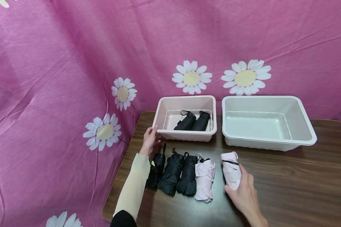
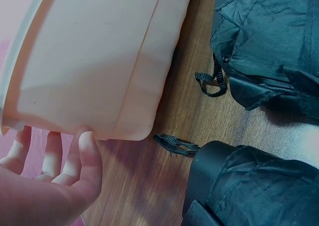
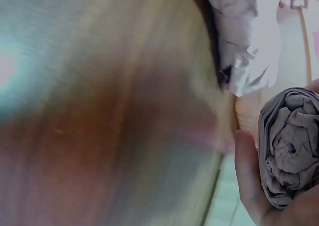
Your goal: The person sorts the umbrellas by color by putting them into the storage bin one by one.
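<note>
Three black fabric folded umbrellas [image 1: 170, 176] and a pale-pink crumpled umbrella [image 1: 204, 181] lay lower centre, in front of a pale-pink plastic bin [image 1: 184, 136] containing two small black umbrellas [image 1: 201, 122]. A white plastic bin [image 1: 268, 143] stood right of centre. Lower right, the right hand [image 1: 245, 190] gripped a pale-pink rolled umbrella [image 1: 231, 170]; the left hand [image 1: 149, 140], fingers parted and relaxed, touched the pale-pink plastic bin's near left corner.

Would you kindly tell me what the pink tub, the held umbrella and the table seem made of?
Pink tub: probably moulded plastic, smooth, satiny, with rounded corners.
Held umbrella: likely thin synthetic fabric, fairly matte, creased and rolled in layers.
Table: wood or wood-look laminate, slightly glossy; grain and reflections show.
</note>
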Tool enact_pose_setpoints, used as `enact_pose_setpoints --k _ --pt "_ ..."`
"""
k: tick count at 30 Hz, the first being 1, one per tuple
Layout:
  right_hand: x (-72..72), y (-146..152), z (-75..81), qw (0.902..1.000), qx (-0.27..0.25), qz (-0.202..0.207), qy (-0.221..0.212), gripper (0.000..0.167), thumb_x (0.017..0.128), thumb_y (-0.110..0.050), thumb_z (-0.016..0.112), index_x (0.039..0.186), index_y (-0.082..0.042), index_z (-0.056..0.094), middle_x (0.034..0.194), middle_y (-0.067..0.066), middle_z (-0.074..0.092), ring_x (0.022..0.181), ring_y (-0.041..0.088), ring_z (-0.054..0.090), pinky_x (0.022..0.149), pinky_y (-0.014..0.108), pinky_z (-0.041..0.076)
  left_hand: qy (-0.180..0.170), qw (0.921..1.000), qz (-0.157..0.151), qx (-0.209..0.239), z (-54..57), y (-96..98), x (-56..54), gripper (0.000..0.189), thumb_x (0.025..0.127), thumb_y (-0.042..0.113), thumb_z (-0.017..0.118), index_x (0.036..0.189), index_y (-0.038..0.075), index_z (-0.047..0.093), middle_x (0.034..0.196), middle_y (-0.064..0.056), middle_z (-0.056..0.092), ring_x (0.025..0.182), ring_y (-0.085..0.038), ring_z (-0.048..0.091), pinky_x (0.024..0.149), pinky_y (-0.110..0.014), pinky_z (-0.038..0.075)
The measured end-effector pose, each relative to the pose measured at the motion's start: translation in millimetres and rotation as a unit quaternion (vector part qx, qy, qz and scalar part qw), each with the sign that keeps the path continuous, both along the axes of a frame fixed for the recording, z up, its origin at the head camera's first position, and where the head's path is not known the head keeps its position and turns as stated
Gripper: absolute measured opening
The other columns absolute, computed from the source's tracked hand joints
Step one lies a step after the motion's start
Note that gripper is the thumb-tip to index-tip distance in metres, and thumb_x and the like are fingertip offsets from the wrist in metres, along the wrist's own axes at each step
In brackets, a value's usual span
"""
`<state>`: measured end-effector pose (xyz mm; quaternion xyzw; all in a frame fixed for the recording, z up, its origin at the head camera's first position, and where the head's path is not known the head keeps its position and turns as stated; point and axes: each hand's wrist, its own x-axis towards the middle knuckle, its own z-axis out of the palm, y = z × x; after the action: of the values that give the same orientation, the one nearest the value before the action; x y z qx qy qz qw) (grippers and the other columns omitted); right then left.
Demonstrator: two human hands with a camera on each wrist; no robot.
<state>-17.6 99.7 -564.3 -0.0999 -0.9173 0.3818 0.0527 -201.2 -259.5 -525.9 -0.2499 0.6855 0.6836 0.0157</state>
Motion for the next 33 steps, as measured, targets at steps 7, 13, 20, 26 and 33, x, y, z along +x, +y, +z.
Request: enact_pose_setpoints --k 7,13,20,26,33 --pt "-12.2 5 15.7 0.9978 -0.045 -0.013 0.046 0.09 0.062 -0.008 0.077 0.143 -0.003 0.037 0.117 0.024 0.052 0.091 0.038 0.054 0.07 0.046 0.04 0.006 1.0 0.001 -0.004 2.7 0.8 2.0 0.036 0.096 0.04 0.056 0.12 0.012 0.053 0.099 -0.004 0.058 0.074 -0.013 0.059 0.07 -0.034 0.054" --pt "-20.7 12 35.6 0.9953 -0.094 -0.016 -0.018 0.088 0.071 -0.013 0.076 0.147 -0.008 0.033 0.122 0.021 0.055 0.094 0.033 0.055 0.069 0.034 0.039 0.008 0.9999 0.005 -0.004 1.4 0.7 0.5 0.033 0.097 0.037 0.056 0.117 0.012 0.053 0.095 -0.002 0.058 0.075 -0.014 0.059 0.073 -0.037 0.053" --pt "-32.1 20 52.0 0.9831 -0.17 -0.018 -0.066 0.085 0.079 -0.014 0.074 0.149 -0.006 0.028 0.133 0.021 0.052 0.097 0.012 0.049 0.073 0.014 0.037 0.003 0.9998 0.003 -0.017 1.1 0.6 0.9 0.041 0.096 0.042 0.056 0.121 0.01 0.052 0.101 -0.004 0.058 0.084 -0.021 0.061 0.074 -0.036 0.055" --pt "-45.2 28 64.9 0.9785 -0.198 -0.016 -0.055 0.084 0.082 -0.018 0.075 0.15 -0.006 0.028 0.131 0.021 0.053 0.083 -0.01 0.044 0.07 0.008 0.039 0.031 0.9994 -0.004 -0.014 -2.4 -1.0 2.5 0.039 0.094 0.043 0.059 0.115 0.01 0.055 0.101 -0.006 0.06 0.09 -0.029 0.064 0.069 -0.034 0.056" --pt "-68.2 40 81.7 0.9811 -0.192 -0.015 -0.023 0.081 0.082 -0.017 0.075 0.149 -0.006 0.031 0.123 0.015 0.055 0.081 -0.006 0.048 0.066 0.011 0.044 0.014 0.9997 0.006 -0.017 0.0 1.9 0.9 0.036 0.096 0.039 0.057 0.118 0.011 0.054 0.107 -0.01 0.06 0.083 -0.023 0.061 0.081 -0.046 0.053"
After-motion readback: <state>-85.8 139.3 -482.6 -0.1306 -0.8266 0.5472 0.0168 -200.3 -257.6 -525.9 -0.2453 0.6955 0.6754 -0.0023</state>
